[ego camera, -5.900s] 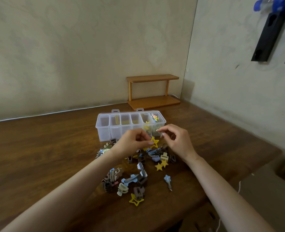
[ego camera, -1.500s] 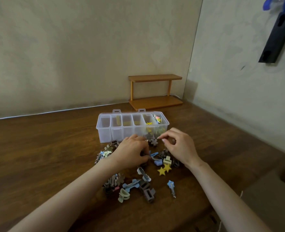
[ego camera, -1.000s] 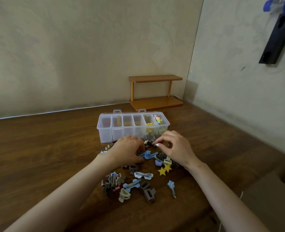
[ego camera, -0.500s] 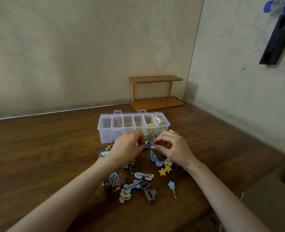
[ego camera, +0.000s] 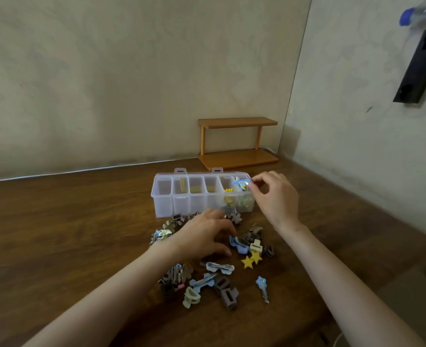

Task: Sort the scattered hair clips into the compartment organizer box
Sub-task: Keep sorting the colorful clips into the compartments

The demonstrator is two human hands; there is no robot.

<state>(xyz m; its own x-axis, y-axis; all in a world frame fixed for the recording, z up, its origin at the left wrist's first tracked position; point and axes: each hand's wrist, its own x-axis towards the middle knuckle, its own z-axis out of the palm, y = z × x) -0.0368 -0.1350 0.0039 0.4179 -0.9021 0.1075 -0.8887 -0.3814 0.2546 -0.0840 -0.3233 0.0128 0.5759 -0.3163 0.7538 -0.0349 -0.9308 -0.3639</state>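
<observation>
Left hand [ego camera: 204, 235] is resting palm-down, fingers spread loosely, gripping nothing, on the scattered hair clips [ego camera: 214, 276] on the table [ego camera: 56, 234]. Farther off, right hand [ego camera: 275, 196] is pinching a blue clip [ego camera: 242, 182] above the organizer box [ego camera: 181, 199], rightmost compartment.

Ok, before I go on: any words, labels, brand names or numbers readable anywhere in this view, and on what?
None: no readable text anywhere in the head view.
Organizer box: clear plastic, no label or print visible.
Hair clips: plain colours, no lettering that can be made out.
Blue clip in the right hand: no marking visible.
Black object on the wall: no sign or print visible.
</observation>
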